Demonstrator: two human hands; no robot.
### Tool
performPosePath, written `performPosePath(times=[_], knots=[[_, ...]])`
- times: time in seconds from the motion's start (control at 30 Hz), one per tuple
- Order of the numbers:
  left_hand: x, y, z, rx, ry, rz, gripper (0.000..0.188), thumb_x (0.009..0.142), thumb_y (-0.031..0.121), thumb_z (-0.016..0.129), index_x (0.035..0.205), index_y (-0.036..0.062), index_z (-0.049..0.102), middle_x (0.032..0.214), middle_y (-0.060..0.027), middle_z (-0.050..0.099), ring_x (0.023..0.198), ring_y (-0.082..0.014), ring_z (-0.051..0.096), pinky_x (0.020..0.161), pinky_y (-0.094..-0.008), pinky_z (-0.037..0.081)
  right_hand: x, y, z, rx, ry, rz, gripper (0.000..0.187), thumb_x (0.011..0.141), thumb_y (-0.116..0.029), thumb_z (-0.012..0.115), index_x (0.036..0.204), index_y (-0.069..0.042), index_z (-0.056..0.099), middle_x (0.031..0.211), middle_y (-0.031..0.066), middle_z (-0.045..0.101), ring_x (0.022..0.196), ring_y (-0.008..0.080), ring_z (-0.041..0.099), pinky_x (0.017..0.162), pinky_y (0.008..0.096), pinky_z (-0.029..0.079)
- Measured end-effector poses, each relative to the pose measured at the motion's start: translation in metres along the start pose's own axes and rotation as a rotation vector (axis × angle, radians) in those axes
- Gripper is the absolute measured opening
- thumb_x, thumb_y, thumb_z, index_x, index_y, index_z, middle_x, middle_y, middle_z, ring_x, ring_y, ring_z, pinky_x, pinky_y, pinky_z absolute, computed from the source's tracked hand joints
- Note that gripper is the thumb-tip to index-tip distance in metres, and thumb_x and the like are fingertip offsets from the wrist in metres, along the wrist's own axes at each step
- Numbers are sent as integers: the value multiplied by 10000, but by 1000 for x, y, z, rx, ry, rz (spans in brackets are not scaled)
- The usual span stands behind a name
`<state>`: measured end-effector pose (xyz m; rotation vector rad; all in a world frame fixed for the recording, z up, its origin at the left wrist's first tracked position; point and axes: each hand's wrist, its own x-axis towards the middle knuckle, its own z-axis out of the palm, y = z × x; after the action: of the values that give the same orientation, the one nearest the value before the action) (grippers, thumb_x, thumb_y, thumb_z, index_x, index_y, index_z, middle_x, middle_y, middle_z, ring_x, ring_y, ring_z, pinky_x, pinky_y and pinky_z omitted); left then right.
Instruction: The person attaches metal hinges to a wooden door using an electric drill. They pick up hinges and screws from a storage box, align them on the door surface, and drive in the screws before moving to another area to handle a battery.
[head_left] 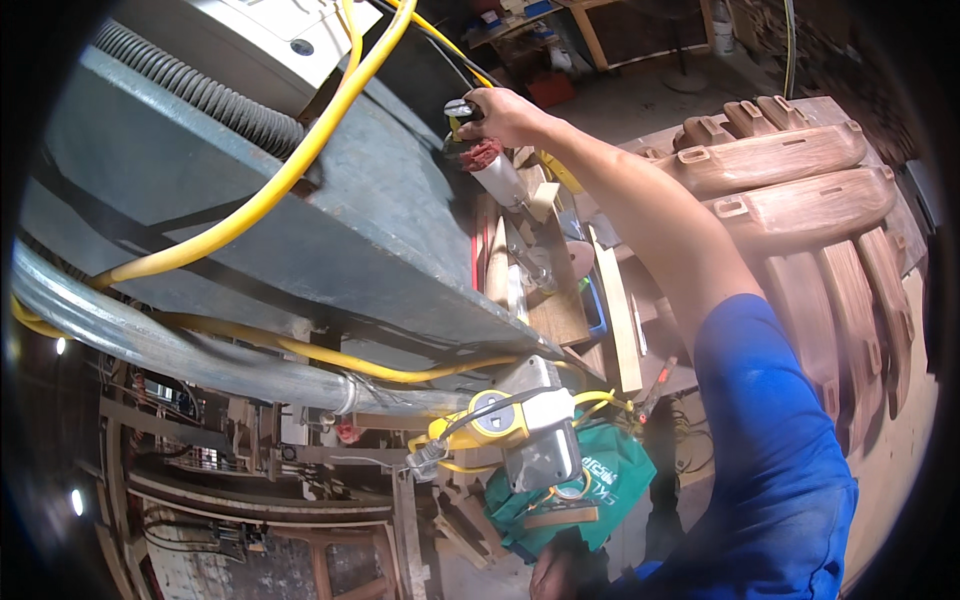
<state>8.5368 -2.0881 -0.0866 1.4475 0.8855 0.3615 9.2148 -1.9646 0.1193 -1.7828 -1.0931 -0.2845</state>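
My right hand (505,118), at the end of a bare forearm and a blue sleeve, reaches to the far middle. Its fingers are closed round a small black, silver and yellow object (461,112), mostly covered by the hand, so its kind is unclear. Just below the hand stands a whitish cylinder (500,182) with dark red material (482,155) at its top. Around it lie wood offcuts (545,200) and small tools. To the left is the slanting grey metal body of a machine (400,200). My left hand is not in view.
Shaped wooden parts (790,160) are stacked on the right. A thick yellow cable (250,210) arches over the machine, beside a metal pipe (130,320). A yellow socket (495,420) hangs at lower centre above a green bag (600,470). A wooden strip (618,320) lies near my forearm.
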Motion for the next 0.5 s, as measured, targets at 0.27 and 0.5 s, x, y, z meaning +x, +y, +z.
performPosePath(times=[0.27, 0.5], knots=[[20, -14, -5, -219, 29, -427, 326, 1000, 147, 524, 1300, 25, 567, 1110, -119, 636, 934, -223, 632, 790, -335, 534, 0, -26, -19, 66, 92, 6, 428, 827, -238, 795, 1156, -6, 651, 1066, 200, 687, 987, 327, 668, 856, 403, 516], [25, 11, 9, -241, 46, -524, 429, 1005, 164, 506, 1425, 76, 482, 1160, -111, 613, 972, -226, 611, 809, -378, 533, -15, -55, -37, 150, 275, -32, 510, 851, -206, 792, 1283, -15, 599, 1109, 139, 709, 1028, 236, 672, 922, 335, 515]])
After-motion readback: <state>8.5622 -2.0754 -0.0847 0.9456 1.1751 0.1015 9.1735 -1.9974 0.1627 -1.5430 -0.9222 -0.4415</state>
